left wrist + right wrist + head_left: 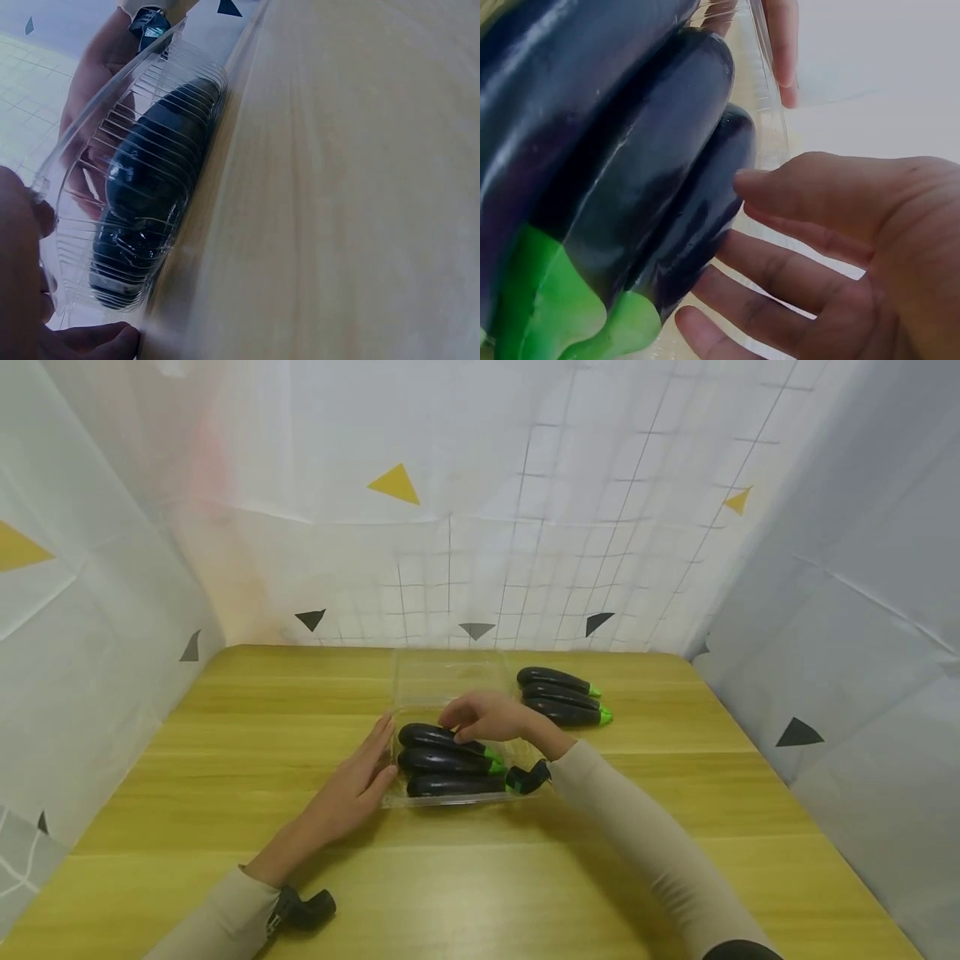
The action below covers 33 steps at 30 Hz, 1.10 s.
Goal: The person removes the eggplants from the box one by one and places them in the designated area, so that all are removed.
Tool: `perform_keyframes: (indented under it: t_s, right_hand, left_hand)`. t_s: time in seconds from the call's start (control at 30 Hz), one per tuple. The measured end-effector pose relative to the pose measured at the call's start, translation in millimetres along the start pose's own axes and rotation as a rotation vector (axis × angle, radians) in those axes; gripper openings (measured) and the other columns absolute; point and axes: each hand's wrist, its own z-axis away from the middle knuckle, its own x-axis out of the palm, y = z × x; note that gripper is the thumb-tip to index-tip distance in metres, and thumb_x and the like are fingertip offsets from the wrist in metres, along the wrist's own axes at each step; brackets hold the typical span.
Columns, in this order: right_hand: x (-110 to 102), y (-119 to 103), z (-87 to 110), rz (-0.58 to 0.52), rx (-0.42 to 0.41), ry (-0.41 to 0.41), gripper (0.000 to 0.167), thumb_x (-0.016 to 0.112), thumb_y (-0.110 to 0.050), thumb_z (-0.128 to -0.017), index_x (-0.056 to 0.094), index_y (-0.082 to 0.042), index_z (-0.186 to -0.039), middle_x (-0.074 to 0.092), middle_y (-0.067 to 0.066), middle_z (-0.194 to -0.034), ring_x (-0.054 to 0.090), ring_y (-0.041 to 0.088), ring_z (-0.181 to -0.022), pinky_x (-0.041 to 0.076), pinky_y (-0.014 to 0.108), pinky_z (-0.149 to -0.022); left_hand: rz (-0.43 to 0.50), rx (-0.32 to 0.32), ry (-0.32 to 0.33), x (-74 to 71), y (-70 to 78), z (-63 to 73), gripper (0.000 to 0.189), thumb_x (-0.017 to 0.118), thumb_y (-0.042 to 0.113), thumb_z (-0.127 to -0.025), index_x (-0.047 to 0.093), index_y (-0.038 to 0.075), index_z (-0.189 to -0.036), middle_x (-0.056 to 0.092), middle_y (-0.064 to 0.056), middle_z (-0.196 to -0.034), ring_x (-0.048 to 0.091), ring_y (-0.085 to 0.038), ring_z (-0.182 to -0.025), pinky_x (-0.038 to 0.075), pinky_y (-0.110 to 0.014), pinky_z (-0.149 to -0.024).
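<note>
Three dark purple eggplants with green stem ends lie side by side in a clear plastic clamshell box (405,800), its lid (450,681) folded open behind it. My left hand (351,789) rests against the box's left side with fingers fairly straight. Over the farthest eggplant (431,735) is my right hand (487,717). In the right wrist view its thumb and loosely extended fingers (772,277) lie at that eggplant's side; whether they press on it I cannot tell. Through the ribbed box wall, the left wrist view shows eggplant ends (154,157).
Three more eggplants (562,695) lie in a row on the wooden table (465,877), behind and right of the box. White sheeting (480,460) with triangle marks stands behind the table and along both sides.
</note>
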Motion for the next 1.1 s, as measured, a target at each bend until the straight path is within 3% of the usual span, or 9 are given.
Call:
perform_keyframes:
  t_s: [0.17, 0.43, 0.6, 0.83, 1.1]
  right_hand:
    - [0, -1, -1.0, 0.008, 0.050, -0.034, 0.044, 0.071, -0.003, -0.097, 0.063, 0.001, -0.140, 0.063, 0.014, -0.139, 0.060, 0.027, -0.128, 0.051, 0.035, -0.102]
    - [3, -5, -0.6, 0.045, 0.093, -0.016, 0.046, 0.074, -0.002, -0.095, 0.064, -0.004, -0.140, 0.066, 0.012, -0.134, 0.062, 0.027, -0.125, 0.052, 0.037, -0.101]
    - [5, -5, -0.3, 0.015, 0.086, 0.000, 0.047, 0.074, 0.002, -0.094, 0.063, -0.002, -0.140, 0.063, 0.014, -0.139, 0.061, 0.029, -0.126, 0.054, 0.035, -0.097]
    - [6, -2, 2.9, -0.022, 0.058, 0.046, 0.048, 0.075, 0.002, -0.094, 0.062, 0.000, -0.140, 0.062, 0.016, -0.140, 0.061, 0.030, -0.127, 0.056, 0.033, -0.093]
    - [2, -3, 9.3, -0.031, 0.027, 0.100, 0.041, 0.074, -0.002, -0.096, 0.066, -0.003, -0.136, 0.065, 0.011, -0.135, 0.066, 0.024, -0.116, 0.056, 0.034, -0.092]
  left_hand:
    - [0.001, -0.001, 0.003, 0.7, 0.0, -1.2, 0.066, 0.049, 0.019, -0.111, 0.016, 0.004, -0.167, 0.011, -0.014, -0.173, 0.020, -0.032, -0.154, 0.021, -0.052, -0.121]
    - [0.004, 0.004, 0.008, 1.2, 0.6, -0.6, 0.066, 0.049, 0.019, -0.111, 0.016, 0.006, -0.167, 0.012, -0.014, -0.172, 0.027, -0.033, -0.151, 0.026, -0.056, -0.119]
    - [0.016, -0.004, 0.001, 0.1, 2.0, 0.0, 0.067, 0.049, 0.019, -0.111, 0.015, 0.006, -0.167, 0.011, -0.013, -0.173, 0.031, -0.032, -0.150, 0.026, -0.056, -0.119]
    - [0.004, -0.003, -0.005, 0.2, 1.3, -0.3, 0.067, 0.049, 0.019, -0.111, 0.015, 0.004, -0.167, 0.011, -0.013, -0.173, 0.021, -0.031, -0.154, 0.024, -0.053, -0.120]
    - [0.003, -0.011, 0.011, 0.3, 3.3, 0.9, 0.066, 0.051, 0.017, -0.110, 0.019, -0.002, -0.165, 0.013, -0.013, -0.172, 0.021, -0.031, -0.154, 0.022, -0.050, -0.121]
